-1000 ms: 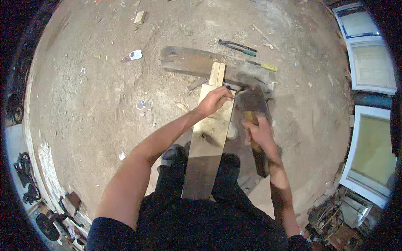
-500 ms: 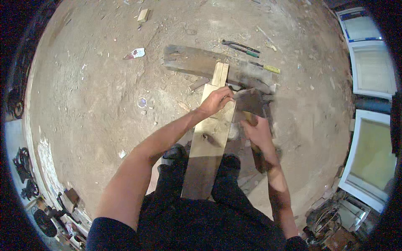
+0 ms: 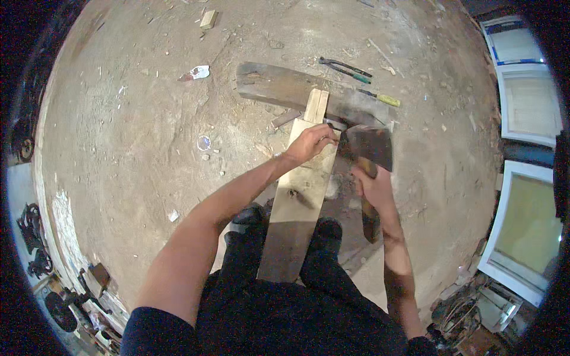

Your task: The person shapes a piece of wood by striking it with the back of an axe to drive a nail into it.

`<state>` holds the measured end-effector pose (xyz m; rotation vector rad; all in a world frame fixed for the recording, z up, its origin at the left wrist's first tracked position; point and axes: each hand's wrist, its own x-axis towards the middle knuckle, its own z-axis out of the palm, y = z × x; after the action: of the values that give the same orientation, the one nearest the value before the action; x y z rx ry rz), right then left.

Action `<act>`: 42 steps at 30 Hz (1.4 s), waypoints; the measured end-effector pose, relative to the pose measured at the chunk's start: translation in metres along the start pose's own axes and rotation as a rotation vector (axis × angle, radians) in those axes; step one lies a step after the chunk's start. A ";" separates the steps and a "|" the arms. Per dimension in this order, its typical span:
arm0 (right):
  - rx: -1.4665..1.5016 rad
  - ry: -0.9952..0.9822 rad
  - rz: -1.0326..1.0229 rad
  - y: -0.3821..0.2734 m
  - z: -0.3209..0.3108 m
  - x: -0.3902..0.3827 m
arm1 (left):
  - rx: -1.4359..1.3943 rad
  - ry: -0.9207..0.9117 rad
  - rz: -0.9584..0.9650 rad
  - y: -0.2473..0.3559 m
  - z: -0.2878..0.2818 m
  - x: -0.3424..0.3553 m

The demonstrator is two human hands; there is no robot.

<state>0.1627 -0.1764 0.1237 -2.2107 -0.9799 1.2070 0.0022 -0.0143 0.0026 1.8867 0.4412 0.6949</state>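
Note:
A long pale wooden plank (image 3: 300, 184) lies between my legs, its far end narrowed into a tongue (image 3: 317, 105) over a weathered grey beam (image 3: 273, 83). My left hand (image 3: 312, 144) rests near its far right edge, fingers closed in a pinch; a small dark object shows just beyond them, too obscured to identify. To the right of the plank, my right hand (image 3: 375, 185) grips the wooden handle of a hatchet (image 3: 371, 148). The broad dark head sits above that fist, close to my left fingertips but apart from them, and the handle's end points back toward me.
Past the beam lie pincers (image 3: 345, 70) with a green handle and a yellow-handled tool (image 3: 381, 98). A wood block (image 3: 208, 19) and scraps litter the dirt floor. White-framed windows (image 3: 525, 222) stand at the right; metal parts (image 3: 62, 311) crowd the lower left.
The hatchet head has swung right, away from my left hand, along with my right hand. My left hand keeps its place on the plank, and the whole view has shifted slightly.

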 end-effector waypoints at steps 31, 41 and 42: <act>0.402 0.001 -0.079 0.008 -0.005 -0.016 | 0.032 0.127 0.078 -0.004 0.005 0.004; 0.297 -0.010 0.065 0.018 0.010 0.003 | -0.002 0.140 0.087 0.000 0.001 0.003; 0.275 0.055 0.004 0.020 0.006 -0.002 | -0.014 0.138 0.094 -0.002 0.003 0.003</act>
<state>0.1642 -0.1905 0.1086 -2.0189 -0.7389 1.1972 0.0061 -0.0139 0.0007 1.8620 0.4359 0.8929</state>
